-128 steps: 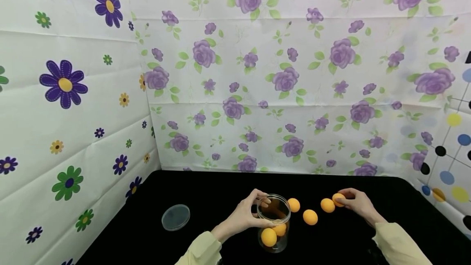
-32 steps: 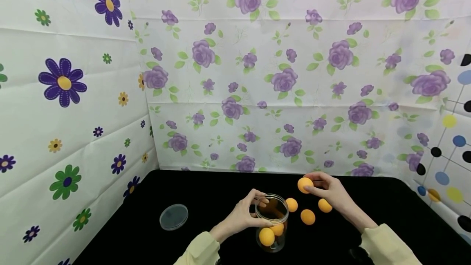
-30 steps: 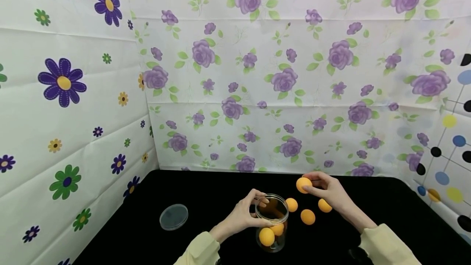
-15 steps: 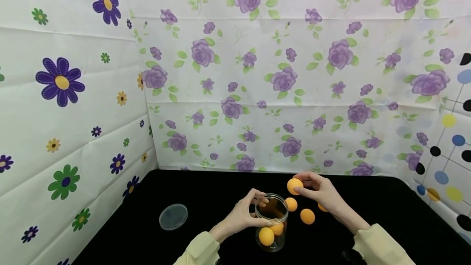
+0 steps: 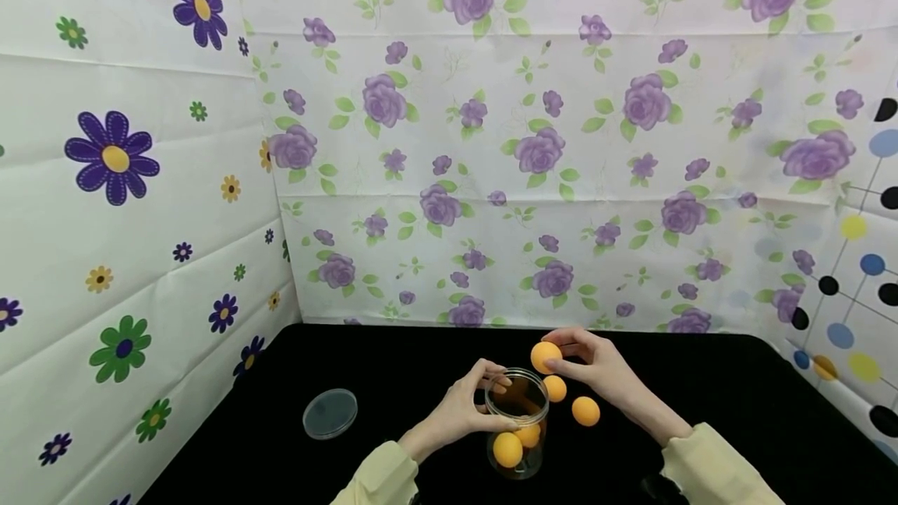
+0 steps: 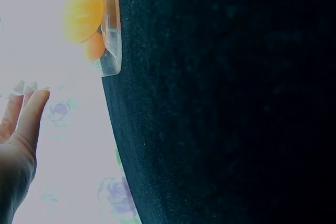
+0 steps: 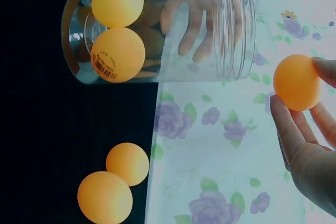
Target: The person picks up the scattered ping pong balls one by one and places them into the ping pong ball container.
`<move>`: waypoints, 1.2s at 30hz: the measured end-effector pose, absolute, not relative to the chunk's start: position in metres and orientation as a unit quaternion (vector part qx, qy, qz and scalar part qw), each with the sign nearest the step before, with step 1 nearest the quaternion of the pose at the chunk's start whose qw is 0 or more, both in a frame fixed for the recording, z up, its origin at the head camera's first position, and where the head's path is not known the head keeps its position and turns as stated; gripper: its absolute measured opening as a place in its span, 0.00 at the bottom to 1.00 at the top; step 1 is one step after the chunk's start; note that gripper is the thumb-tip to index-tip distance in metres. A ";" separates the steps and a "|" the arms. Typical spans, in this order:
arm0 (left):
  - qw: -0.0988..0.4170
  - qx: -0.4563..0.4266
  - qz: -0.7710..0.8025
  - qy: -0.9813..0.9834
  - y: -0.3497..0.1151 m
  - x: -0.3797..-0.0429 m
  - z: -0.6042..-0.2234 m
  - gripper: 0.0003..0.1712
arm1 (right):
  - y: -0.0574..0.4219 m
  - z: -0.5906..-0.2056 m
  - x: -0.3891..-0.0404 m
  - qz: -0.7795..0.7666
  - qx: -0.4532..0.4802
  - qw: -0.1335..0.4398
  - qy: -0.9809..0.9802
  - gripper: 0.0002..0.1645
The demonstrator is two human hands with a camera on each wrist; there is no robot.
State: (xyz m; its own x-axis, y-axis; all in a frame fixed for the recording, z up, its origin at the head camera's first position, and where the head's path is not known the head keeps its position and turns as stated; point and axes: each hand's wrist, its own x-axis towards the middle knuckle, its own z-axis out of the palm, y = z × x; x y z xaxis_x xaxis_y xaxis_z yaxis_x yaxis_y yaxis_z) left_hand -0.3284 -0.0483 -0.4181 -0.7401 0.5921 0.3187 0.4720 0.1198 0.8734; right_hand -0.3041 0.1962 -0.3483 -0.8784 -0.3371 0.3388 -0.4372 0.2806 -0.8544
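At the frame's lower centre, the right hand (image 5: 596, 369) pinches a ping-pong ball (image 5: 546, 358) farther left than before — nearer the clear jar (image 7: 178, 69) the left hand (image 5: 459, 407) grips.

A white rose-printed sheet (image 5: 505, 178) rises behind the black table (image 5: 238, 450).

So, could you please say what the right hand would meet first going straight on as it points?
The right hand, pinching an orange table-tennis ball, would probably meet the clear threaded jar first, though depth is unclear.
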 end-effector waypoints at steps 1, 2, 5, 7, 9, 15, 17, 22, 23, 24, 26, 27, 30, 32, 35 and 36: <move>0.053 0.356 0.560 0.746 -0.048 -0.328 -0.418 0.32 | 0.195 -0.348 -0.304 0.549 0.247 0.044 -0.797 0.21; 0.052 0.356 0.560 0.746 -0.048 -0.328 -0.418 0.32 | 0.194 -0.348 -0.303 0.549 0.250 0.042 -0.796 0.21; 0.050 0.358 0.561 0.745 -0.049 -0.328 -0.418 0.31 | 0.192 -0.348 -0.303 0.547 0.256 0.034 -0.797 0.21; 0.051 0.358 0.561 0.745 -0.049 -0.328 -0.418 0.31 | 0.191 -0.348 -0.302 0.544 0.258 0.031 -0.798 0.21; 0.052 0.357 0.559 0.747 -0.049 -0.328 -0.418 0.32 | 0.190 -0.349 -0.303 0.541 0.261 0.030 -0.799 0.21; 0.059 0.358 0.557 0.747 -0.050 -0.325 -0.412 0.32 | 0.186 -0.345 -0.298 0.542 0.267 0.027 -0.796 0.20; 0.063 0.363 0.559 0.743 -0.050 -0.319 -0.405 0.32 | 0.185 -0.344 -0.297 0.543 0.271 0.025 -0.795 0.20; 0.067 0.365 0.561 0.740 -0.052 -0.307 -0.391 0.32 | 0.180 -0.336 -0.290 0.543 0.268 0.021 -0.795 0.21; 0.067 0.364 0.561 0.740 -0.052 -0.307 -0.391 0.32 | 0.178 -0.333 -0.288 0.544 0.269 0.020 -0.795 0.20; 0.068 0.364 0.561 0.741 -0.052 -0.307 -0.391 0.32 | 0.178 -0.333 -0.287 0.546 0.267 0.019 -0.794 0.21; 0.068 0.363 0.561 0.741 -0.052 -0.308 -0.392 0.32 | 0.178 -0.336 -0.290 0.551 0.270 0.016 -0.790 0.20; 0.069 0.364 0.562 0.740 -0.052 -0.309 -0.393 0.32 | 0.179 -0.339 -0.293 0.550 0.271 0.015 -0.789 0.21; 0.067 0.367 0.564 0.737 -0.051 -0.315 -0.400 0.33 | 0.180 -0.346 -0.301 0.548 0.275 0.014 -0.790 0.22; 0.061 0.366 0.562 0.739 -0.050 -0.320 -0.407 0.32 | 0.181 -0.349 -0.304 0.545 0.279 0.017 -0.791 0.22; 0.054 0.364 0.558 0.744 -0.049 -0.326 -0.416 0.32 | 0.180 -0.350 -0.305 0.548 0.287 0.022 -0.785 0.23; 0.052 0.363 0.558 0.745 -0.049 -0.327 -0.418 0.31 | 0.180 -0.350 -0.305 0.548 0.289 0.025 -0.784 0.23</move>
State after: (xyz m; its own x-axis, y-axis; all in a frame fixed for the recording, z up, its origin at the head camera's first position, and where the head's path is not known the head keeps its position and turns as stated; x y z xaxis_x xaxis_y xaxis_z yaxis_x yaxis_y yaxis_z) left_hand -0.3274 -0.0488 -0.4180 -0.7311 0.5983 0.3279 0.4828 0.1142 0.8682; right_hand -0.3053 0.1804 -0.3502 -0.8312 -0.4260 0.3573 -0.4818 0.2312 -0.8452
